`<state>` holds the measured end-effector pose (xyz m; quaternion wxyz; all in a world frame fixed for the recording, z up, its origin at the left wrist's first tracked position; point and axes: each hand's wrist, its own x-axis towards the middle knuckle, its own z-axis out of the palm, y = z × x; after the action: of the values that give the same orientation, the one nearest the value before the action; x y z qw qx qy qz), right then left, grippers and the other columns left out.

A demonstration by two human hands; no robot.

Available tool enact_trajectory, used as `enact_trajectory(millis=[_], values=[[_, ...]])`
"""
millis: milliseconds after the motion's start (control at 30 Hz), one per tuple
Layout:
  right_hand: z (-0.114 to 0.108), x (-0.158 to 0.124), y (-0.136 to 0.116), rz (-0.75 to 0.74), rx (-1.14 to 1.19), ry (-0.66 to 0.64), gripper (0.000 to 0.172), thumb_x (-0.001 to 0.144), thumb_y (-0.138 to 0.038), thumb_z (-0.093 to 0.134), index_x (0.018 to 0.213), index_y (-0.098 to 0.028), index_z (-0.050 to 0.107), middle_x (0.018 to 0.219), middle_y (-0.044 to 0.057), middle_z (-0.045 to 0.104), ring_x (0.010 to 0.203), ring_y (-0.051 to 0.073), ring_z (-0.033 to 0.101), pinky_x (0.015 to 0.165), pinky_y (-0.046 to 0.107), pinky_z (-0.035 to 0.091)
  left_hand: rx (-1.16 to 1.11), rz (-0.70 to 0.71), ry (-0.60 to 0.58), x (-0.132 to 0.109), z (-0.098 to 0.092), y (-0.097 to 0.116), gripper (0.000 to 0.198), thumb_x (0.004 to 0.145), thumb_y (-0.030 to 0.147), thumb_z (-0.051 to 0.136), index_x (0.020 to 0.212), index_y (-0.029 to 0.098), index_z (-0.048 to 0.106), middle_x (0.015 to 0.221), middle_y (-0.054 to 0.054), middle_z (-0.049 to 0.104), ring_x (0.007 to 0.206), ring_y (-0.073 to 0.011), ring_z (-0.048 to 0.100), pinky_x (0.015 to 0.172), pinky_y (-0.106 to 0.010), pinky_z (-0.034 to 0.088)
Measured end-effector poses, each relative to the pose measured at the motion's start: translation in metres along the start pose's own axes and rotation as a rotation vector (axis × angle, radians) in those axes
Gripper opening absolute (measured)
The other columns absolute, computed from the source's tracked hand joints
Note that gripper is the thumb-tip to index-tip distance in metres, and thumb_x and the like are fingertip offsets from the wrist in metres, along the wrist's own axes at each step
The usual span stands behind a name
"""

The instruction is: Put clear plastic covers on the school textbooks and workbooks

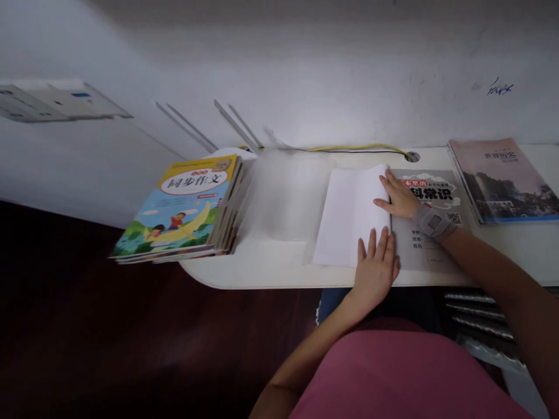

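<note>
In the head view, a booklet lies opened on the desk, with a blank white leaf (349,215) on the left and a grey printed page (432,256) on the right. My left hand (375,270) rests flat across the lower part of the fold, fingers stretched out. Above it, my right hand (399,198), with a grey band on the wrist, presses on the upper fold with its fingers spread. Neither hand grips anything. A clear plastic sheet (292,201) lies just left of the white leaf.
A stack of books (174,209) with a colourful top cover overhangs the left end of the white desk (227,273). At the right lie books with a pinkish cover (502,180). Yellow and black cables (362,146) run along the wall to a desk hole.
</note>
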<state>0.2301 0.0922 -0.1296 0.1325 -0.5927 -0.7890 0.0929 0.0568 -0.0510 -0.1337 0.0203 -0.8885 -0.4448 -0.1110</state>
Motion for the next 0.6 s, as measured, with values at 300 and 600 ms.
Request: enact_trajectory(millis=[300, 600], values=[[0.0002, -0.0044, 0.0010, -0.108, -0.067, -0.073, 0.086, 0.085, -0.064, 0.043, 0.147, -0.008, 0.023, 0.156, 0.020, 0.009, 0.144, 0.032, 0.012, 0.115, 0.049, 0.016, 0.016, 0.025, 0.011, -0.0068, 0.0034, -0.0004, 0.051, 0.095, 0.030, 0.036, 0.141, 0.008, 0.037, 0.150, -0.015, 0.034, 0.140, -0.0336, 0.025, 0.108, -0.056, 0.032], [-0.0008, -0.0053, -0.0016, -0.104, -0.086, -0.061, 0.082, 0.085, -0.063, 0.042, 0.147, -0.011, 0.026, 0.156, 0.018, 0.012, 0.144, 0.030, 0.014, 0.115, 0.050, 0.017, 0.006, 0.026, 0.019, -0.0075, 0.0046, -0.0003, 0.050, 0.094, 0.031, 0.040, 0.143, 0.018, 0.037, 0.150, -0.013, 0.034, 0.138, -0.0352, 0.029, 0.107, -0.057, 0.032]])
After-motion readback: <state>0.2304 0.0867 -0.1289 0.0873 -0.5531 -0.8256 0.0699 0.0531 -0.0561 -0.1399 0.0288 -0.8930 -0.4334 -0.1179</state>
